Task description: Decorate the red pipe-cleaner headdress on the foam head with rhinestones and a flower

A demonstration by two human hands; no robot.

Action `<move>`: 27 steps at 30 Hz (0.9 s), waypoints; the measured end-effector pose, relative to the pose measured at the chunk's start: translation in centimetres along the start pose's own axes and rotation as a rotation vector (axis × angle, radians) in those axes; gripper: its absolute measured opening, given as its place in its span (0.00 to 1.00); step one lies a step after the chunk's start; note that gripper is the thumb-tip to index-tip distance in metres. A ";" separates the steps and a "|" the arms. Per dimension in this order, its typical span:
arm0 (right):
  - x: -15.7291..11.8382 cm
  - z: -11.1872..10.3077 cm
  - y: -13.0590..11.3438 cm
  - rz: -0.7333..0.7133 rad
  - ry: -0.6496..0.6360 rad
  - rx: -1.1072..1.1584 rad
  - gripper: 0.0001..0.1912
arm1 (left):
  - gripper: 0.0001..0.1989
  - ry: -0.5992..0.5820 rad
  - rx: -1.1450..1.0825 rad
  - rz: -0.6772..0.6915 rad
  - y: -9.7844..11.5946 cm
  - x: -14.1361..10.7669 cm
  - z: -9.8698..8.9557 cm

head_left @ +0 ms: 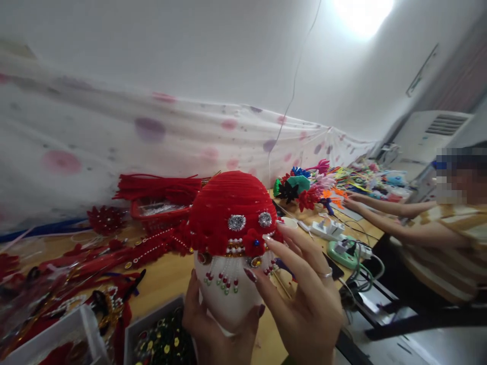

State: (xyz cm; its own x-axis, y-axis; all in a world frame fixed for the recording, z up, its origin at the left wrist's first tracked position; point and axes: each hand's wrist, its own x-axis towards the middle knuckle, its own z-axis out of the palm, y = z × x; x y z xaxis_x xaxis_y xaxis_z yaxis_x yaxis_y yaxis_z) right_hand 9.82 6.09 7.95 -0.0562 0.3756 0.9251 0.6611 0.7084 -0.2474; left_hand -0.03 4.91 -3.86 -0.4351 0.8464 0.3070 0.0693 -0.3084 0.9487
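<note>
A red headdress (232, 197) of close-wound fuzzy strips covers the top of a white head form (228, 304). Silver glittery pieces, pearl rows, red flowers and hanging strings of pearls with red and green beads decorate it. My left hand (218, 334) is wrapped around the lower part of the form, holding it up. My right hand (308, 294), with a ring on one finger, grips the headdress's right side. Its index fingertip touches a red flower with a blue bead (256, 243), and the thumb is by an oval gem (255, 262) below.
A box of dark beads (163, 334) and a white tray (89, 324) stand in front left. Red stems (155, 187) lie behind over a red basket (160, 218). Colourful fuzzy flowers (304, 187), power strips (344, 251) with cables and a co-worker's arms (395, 213) are right.
</note>
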 end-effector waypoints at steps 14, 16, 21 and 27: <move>-0.6 0.7 0.4 -0.006 0.016 -0.033 0.20 | 0.48 0.058 -0.043 -0.067 0.0 -0.1 -0.3; -0.6 0.8 0.4 0.000 0.013 -0.029 0.21 | 0.50 0.055 -0.037 -0.075 -0.3 -0.2 -0.3; -0.4 0.8 0.5 -0.010 0.025 -0.034 0.22 | 0.52 0.049 -0.022 -0.076 -1.1 -0.1 -0.3; -0.6 0.6 0.4 -0.040 -0.004 -0.047 0.23 | 0.50 0.084 -0.077 -0.123 -1.0 0.0 -0.1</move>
State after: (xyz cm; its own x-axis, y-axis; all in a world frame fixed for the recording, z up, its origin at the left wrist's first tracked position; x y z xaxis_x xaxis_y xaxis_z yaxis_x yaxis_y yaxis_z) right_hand 9.69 6.51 7.11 -0.0866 0.3498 0.9328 0.6925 0.6942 -0.1960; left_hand -0.21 5.15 -4.81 -0.5100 0.8416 0.1780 -0.0572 -0.2396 0.9692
